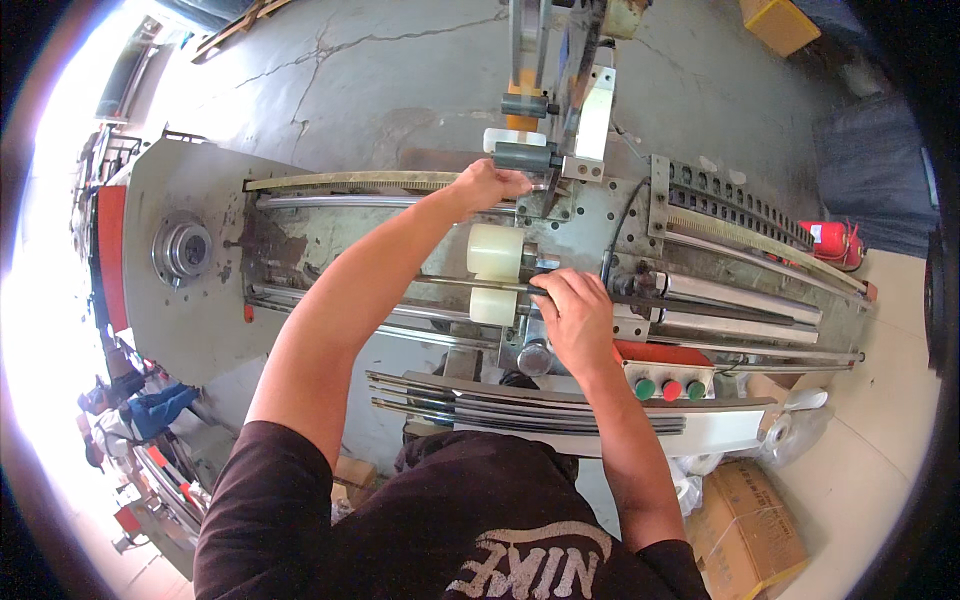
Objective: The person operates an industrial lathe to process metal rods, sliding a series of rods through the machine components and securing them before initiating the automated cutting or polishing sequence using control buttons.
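My right hand (578,318) is closed, thumb and fingers pinched on a long thin dark rod (650,300) that lies across the machine. Toward the left, the rod's lighter end passes between two cream-coloured rollers (495,248), just beside the fingers. Farther back, my left hand (490,187) reaches across the machine bed with its fingers drawn together at a small metal part. What it grips there is too small to tell. Just beyond that hand sits a dark grey cylinder (525,156) on an upright bracket (595,120).
Several dark rods (520,408) rest on a white tray close to my body. To the right stands a control box (668,372) with green and red buttons. A housing with a round metal hub (182,250) is at the left; a cardboard box (745,530) lies near right.
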Demonstrator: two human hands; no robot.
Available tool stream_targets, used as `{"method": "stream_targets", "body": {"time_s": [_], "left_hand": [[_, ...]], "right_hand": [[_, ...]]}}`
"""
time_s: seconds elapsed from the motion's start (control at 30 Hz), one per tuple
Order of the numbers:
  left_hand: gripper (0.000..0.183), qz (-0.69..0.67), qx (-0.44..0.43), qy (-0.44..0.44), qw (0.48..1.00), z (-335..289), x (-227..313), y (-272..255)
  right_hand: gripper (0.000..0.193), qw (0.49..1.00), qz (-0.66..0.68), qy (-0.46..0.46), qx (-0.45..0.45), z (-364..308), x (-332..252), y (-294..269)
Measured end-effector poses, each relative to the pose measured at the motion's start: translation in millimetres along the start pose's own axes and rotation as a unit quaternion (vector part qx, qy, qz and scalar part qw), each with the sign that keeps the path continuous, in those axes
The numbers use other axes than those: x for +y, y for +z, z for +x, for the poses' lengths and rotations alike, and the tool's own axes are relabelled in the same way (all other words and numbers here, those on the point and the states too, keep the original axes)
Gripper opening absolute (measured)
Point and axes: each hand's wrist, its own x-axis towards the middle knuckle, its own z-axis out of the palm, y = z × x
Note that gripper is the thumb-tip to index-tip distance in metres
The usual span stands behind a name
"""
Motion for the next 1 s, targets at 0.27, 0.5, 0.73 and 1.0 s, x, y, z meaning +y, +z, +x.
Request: {"method": "stream_targets", "body": {"time_s": [0.27, 0.5, 0.73, 1.0], "left_hand": [[0.024, -0.039, -0.058, -0.015, 0.997, -63, -25, -33], [0.022, -0.11, -0.064, -0.114, 0.985, -121, -48, -52], [0.02, -0.151, -0.07, -0.165, 0.972, -149, -55, -39], [0.029, -0.084, -0.105, -0.193, 0.972, -144, -51, -24]], "right_hand": [[0.03, 1.0, 0.003, -0.023, 0.005, -7, -2, -4], [0.029, 1.0, 0.008, -0.017, -0.003, -12, -7, -7], [0.029, 1.0, 0.001, -0.018, -0.014, -16, -11, -10], [0.027, 1.0, 0.002, -0.01, -0.018, -19, -12, -11]]}}
